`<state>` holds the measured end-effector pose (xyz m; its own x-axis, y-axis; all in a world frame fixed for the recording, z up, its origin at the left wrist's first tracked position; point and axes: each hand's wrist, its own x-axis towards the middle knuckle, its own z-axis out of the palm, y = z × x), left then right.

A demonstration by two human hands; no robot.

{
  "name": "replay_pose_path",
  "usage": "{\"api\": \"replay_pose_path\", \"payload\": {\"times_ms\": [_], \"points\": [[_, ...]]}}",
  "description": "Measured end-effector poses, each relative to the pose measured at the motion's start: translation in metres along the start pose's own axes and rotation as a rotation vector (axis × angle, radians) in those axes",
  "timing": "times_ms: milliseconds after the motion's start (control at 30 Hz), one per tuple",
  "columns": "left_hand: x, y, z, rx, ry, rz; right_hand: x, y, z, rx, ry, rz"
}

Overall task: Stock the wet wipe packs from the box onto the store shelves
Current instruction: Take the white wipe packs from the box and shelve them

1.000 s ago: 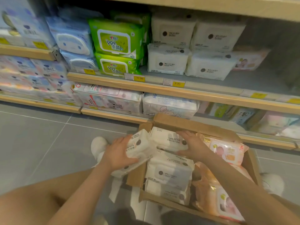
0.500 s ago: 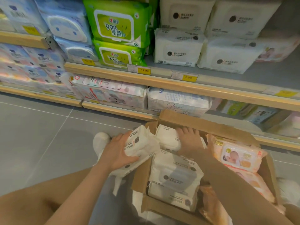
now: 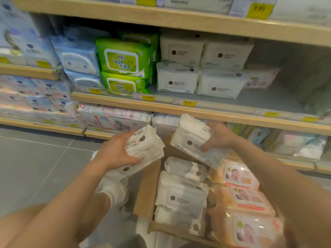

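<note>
My left hand [image 3: 114, 153] grips a white wet wipe pack [image 3: 145, 149] held above the left edge of the cardboard box [image 3: 145, 190]. My right hand [image 3: 218, 136] grips a second white wet wipe pack [image 3: 191, 138], lifted above the box's far end, just below the middle shelf's edge [image 3: 179, 109]. Inside the box lie more white packs [image 3: 180, 197] on the left and orange baby-picture packs [image 3: 245, 199] on the right. Matching white packs [image 3: 177, 79] are stacked on the middle shelf.
Green packs [image 3: 123, 58] and pale blue packs [image 3: 78, 58] stand left of the white stacks. The shelf's right part [image 3: 279, 99] is bare grey. The bottom shelf holds mixed packs [image 3: 111, 117]. Grey floor tiles [image 3: 35, 158] lie to the left, my white-socked foot [image 3: 114, 190] beside the box.
My right hand has closed on a white pack and lifted it out of the box. My left hand has raised its pack slightly. The view has tilted up toward the shelves.
</note>
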<state>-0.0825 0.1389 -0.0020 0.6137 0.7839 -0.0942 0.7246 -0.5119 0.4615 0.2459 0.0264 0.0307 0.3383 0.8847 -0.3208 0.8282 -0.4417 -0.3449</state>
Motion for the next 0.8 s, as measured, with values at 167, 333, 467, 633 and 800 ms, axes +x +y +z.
{"api": "replay_pose_path", "payload": {"times_ms": [167,333,467,633,800], "points": [[0.016,0.006,-0.052,0.132,0.074,0.034,-0.003,-0.013,-0.037,-0.097,0.141,-0.016],[0.030,0.004,-0.061,-0.027,0.177,0.015,0.023,-0.042,-0.062,-0.318,0.236,-0.080],[0.051,0.007,-0.061,-0.018,0.188,0.063,0.060,-0.068,-0.081,-0.370,0.279,-0.137],[0.073,0.003,-0.071,0.118,0.163,0.044,0.116,-0.104,-0.105,-0.458,0.320,-0.224],[0.086,-0.018,-0.080,0.097,0.202,0.011,0.170,-0.118,-0.109,-0.462,0.266,-0.214]]}}
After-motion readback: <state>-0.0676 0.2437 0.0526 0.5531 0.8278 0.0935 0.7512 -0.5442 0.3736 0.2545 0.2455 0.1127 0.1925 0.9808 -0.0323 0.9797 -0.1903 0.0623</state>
